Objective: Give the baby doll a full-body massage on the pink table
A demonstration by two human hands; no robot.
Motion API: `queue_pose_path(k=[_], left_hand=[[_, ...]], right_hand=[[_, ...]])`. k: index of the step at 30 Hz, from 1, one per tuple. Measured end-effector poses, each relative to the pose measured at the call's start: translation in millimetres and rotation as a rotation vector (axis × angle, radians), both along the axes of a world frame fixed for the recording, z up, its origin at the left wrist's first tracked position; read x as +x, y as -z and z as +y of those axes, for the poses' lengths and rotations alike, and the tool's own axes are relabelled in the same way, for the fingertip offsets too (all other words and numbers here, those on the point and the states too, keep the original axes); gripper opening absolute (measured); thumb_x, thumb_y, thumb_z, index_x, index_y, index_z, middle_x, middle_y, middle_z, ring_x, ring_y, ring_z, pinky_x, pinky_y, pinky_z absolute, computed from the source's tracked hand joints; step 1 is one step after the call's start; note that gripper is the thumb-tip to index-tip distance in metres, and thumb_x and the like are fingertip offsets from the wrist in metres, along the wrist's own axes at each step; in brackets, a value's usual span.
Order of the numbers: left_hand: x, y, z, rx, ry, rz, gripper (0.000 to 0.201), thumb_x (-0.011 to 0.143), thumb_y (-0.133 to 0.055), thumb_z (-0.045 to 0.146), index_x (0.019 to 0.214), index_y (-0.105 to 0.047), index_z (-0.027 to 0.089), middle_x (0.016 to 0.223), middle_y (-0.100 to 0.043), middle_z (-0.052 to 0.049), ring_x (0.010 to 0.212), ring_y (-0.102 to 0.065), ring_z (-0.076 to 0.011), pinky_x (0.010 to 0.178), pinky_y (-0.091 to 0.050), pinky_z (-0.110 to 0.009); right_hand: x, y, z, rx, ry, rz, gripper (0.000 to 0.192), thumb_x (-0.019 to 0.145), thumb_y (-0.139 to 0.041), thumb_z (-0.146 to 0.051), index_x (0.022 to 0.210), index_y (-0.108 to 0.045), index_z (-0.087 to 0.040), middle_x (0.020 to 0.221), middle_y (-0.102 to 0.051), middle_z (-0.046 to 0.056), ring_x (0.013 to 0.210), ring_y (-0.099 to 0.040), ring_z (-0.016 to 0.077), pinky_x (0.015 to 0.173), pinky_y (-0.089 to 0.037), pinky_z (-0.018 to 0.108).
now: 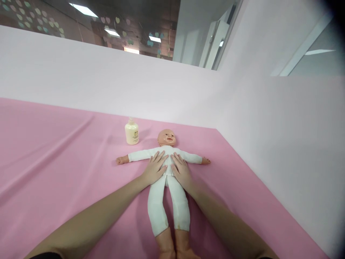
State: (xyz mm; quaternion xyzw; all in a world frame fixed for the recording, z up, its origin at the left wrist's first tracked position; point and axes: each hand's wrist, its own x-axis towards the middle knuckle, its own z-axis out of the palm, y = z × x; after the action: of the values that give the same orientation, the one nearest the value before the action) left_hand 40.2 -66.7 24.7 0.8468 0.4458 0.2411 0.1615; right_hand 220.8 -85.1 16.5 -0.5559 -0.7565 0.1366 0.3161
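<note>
A baby doll (167, 158) in a white cloth suit lies on its back on a pink sheet (67, 162), head away from me, arms stretched out sideways and feet toward me. My left hand (155, 168) rests flat on the left side of its chest and belly, fingers extended. On the right side of the torso lies my right hand (182, 171), also flat with fingers stretched out. Both thumbs point inward and a strip of white cloth shows between the hands. Neither hand grips anything.
A pump bottle (132, 133) of pale yellow liquid stands left of the doll's head. A white wall (107, 79) rises behind the sheet, with a window (121, 28) above. Another white wall (283, 136) borders the right edge.
</note>
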Motion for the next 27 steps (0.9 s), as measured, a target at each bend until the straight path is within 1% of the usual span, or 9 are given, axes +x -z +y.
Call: queue_pose_path(k=[3,5,10,13,16,19,21,24,27], left_hand=[[0.0,-1.3,-1.1,0.002,0.021,-0.007,0.048,0.093,-0.031,0.038,0.140,-0.032,0.028,0.150,-0.026,-0.004,0.140,-0.011,-0.0283,0.109,-0.014,-0.059],[0.2,-2.7,-2.0,-0.008,0.033,-0.007,0.047,0.093,-0.030,0.036,0.139,-0.033,0.028,0.149,-0.030,-0.003,0.140,-0.011,-0.0280,0.109,-0.014,-0.060],[0.6,-5.0,-3.6,-0.015,0.034,-0.031,0.045,0.092,-0.032,0.034,0.136,-0.038,0.026,0.145,-0.035,-0.003,0.140,-0.014,-0.0273,0.109,-0.015,-0.059],[0.4,-6.3,-4.6,-0.009,0.057,-0.044,0.042,0.092,-0.032,0.030,0.132,-0.042,0.028,0.140,-0.042,-0.002,0.139,-0.016,-0.0263,0.109,-0.014,-0.060],[-0.2,-7.8,-5.6,-0.003,0.106,-0.040,0.043,0.090,-0.033,0.027,0.132,-0.041,0.031,0.136,-0.047,-0.001,0.139,-0.018,-0.0253,0.108,-0.010,-0.061],[-0.6,-8.2,-5.9,-0.003,0.111,-0.037,0.046,0.088,-0.035,0.025,0.134,-0.038,0.031,0.138,-0.045,-0.001,0.139,-0.018,-0.0249,0.108,-0.008,-0.062],[-0.6,-8.1,-5.7,-0.001,0.103,-0.029,0.047,0.088,-0.036,0.026,0.135,-0.036,0.031,0.140,-0.043,-0.001,0.139,-0.018,-0.0243,0.109,-0.009,-0.061],[-0.5,-8.3,-5.2,0.002,0.102,-0.006,0.049,0.090,-0.035,0.031,0.138,-0.032,0.031,0.146,-0.034,0.000,0.139,-0.017,-0.0239,0.109,-0.009,-0.061],[-0.8,-8.9,-5.0,0.000,0.108,0.011,0.051,0.091,-0.033,0.036,0.142,-0.025,0.032,0.150,-0.027,0.000,0.140,-0.015,-0.0242,0.109,-0.008,-0.061]], right_hand=[[-2.6,-1.6,-4.1,0.058,-0.024,-0.006,0.046,0.091,-0.033,-0.028,0.134,-0.044,-0.020,0.144,-0.038,0.007,0.137,-0.028,0.0242,0.113,-0.022,0.049],[-3.3,-4.0,-5.5,0.102,-0.090,0.000,0.043,0.091,-0.033,-0.026,0.130,-0.050,-0.018,0.139,-0.045,0.008,0.134,-0.034,0.0218,0.113,-0.025,0.046],[-2.4,-7.3,-6.5,0.232,-0.258,0.072,0.036,0.090,-0.037,-0.021,0.115,-0.062,-0.022,0.120,-0.063,0.006,0.119,-0.053,0.0177,0.108,-0.035,0.042],[-0.5,-9.2,-7.0,0.289,-0.341,0.122,0.032,0.088,-0.042,-0.019,0.111,-0.064,-0.022,0.111,-0.068,0.006,0.109,-0.059,0.0173,0.104,-0.039,0.041],[1.7,-14.5,-7.4,0.269,-0.414,0.082,0.032,0.088,-0.044,-0.018,0.113,-0.063,-0.022,0.113,-0.066,0.006,0.112,-0.058,0.0173,0.105,-0.037,0.040],[2.7,-20.4,-6.5,0.194,-0.448,-0.023,0.036,0.089,-0.041,-0.019,0.122,-0.057,-0.024,0.122,-0.062,0.004,0.120,-0.051,0.0172,0.109,-0.032,0.042],[2.7,-22.6,-5.2,0.144,-0.438,-0.091,0.039,0.091,-0.039,-0.020,0.128,-0.051,-0.026,0.128,-0.058,0.003,0.124,-0.047,0.0165,0.111,-0.027,0.043],[3.1,-22.4,-2.1,0.102,-0.402,-0.166,0.042,0.093,-0.035,-0.022,0.134,-0.043,-0.027,0.135,-0.051,0.002,0.129,-0.041,0.0156,0.113,-0.021,0.044],[4.6,-20.3,1.7,0.068,-0.340,-0.213,0.044,0.093,-0.033,-0.024,0.137,-0.039,-0.027,0.142,-0.042,0.001,0.137,-0.029,0.0178,0.113,-0.018,0.046]])
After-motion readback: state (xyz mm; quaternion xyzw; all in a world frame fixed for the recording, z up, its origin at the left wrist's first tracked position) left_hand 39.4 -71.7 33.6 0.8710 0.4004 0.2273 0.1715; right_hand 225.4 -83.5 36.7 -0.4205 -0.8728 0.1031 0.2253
